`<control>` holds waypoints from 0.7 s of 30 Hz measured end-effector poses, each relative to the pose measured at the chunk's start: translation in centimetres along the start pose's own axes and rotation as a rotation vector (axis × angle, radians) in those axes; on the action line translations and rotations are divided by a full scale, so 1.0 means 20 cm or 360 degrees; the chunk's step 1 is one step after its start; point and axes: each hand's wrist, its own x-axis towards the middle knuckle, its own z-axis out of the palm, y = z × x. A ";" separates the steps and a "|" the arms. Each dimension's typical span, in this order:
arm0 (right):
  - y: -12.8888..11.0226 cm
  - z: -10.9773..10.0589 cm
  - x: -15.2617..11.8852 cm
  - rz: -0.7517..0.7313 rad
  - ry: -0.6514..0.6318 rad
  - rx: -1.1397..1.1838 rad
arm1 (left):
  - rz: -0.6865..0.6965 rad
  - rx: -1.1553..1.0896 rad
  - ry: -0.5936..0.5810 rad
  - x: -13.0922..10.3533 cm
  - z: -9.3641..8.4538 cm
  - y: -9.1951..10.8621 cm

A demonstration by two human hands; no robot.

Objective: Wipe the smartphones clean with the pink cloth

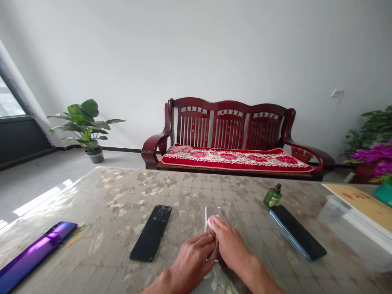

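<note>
A clear, see-through phone case [213, 210] lies on the table in front of me, its lower part covered by my hands. My left hand [193, 258] is closed on the case's left side, fingers pressed together. My right hand [232, 245] is bent over the case from the right, closed around a small pale pink cloth [210, 221], which touches the case. Much of the cloth is hidden under the fingers. To the left lies a black phone [150, 233] with whitish spots near its top end.
A dark phone with a blue edge [297, 232] lies at right, near a green bottle with a black pump [272, 196]. At far left is a purple-blue phone [36, 253]. A clear plastic box [349, 232] stands at the right edge. A wooden bench [231, 106] is beyond the table.
</note>
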 end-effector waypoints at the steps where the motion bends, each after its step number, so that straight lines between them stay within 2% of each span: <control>1: 0.00 0.00 -0.05 -0.0024 -0.0019 0.0009 | -0.0007 0.0000 0.0007 0.00 0.00 0.00; 5: 0.02 0.00 -0.17 -0.0044 -0.0074 0.0038 | -0.0045 0.0003 -0.0006 0.00 0.00 0.00; 12: 0.05 -0.02 -0.06 0.0019 0.0034 0.0295 | -0.0210 0.0078 -0.0186 0.05 -0.07 0.06; 14: 0.05 -0.02 -0.08 0.0035 0.0051 0.0346 | -0.0268 0.0122 -0.0266 0.07 -0.09 0.06; 17: 0.04 0.00 -0.18 0.0067 0.0072 0.0336 | -0.0328 0.0210 -0.0426 0.10 -0.10 0.06; 21: 0.02 0.05 -0.36 0.0083 -0.0011 0.0266 | -0.0340 0.0332 -0.0579 0.15 -0.13 0.05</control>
